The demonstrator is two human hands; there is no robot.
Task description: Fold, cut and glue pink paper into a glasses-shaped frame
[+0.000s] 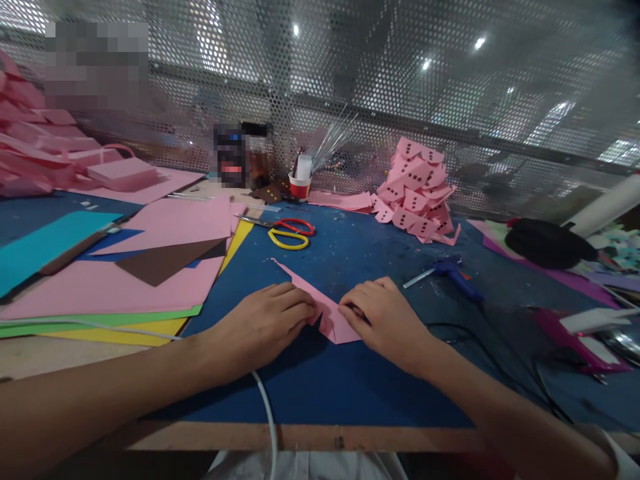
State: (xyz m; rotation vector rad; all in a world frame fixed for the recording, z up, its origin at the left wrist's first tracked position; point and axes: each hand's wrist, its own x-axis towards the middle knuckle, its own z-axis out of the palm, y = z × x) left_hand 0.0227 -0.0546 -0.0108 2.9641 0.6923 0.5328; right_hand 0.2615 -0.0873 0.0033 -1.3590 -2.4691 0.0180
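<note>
A folded piece of pink paper [327, 301] lies on the blue mat [320, 390] in front of me. My left hand [267, 320] has its fingers curled together over the left part of the paper. On the right part, my right hand [385, 320] pinches the paper between thumb and bent fingers. A small notch shows along the near edge between the two hands, and a thin strip points away at the far left. Scissors [290, 233] with red and yellow handles rest beyond the paper. To the right lies a blue glue gun [453, 273] with a clear stick in it.
Sheets of coloured paper [125, 290] are stacked at left, beside a pink pile [40, 140]. Pink pieces with dark squares [417, 193] are heaped at the back, near a red-and-white cup [300, 187]. A white cable [267, 407] crosses the table edge; a black cord [493, 363] runs at right.
</note>
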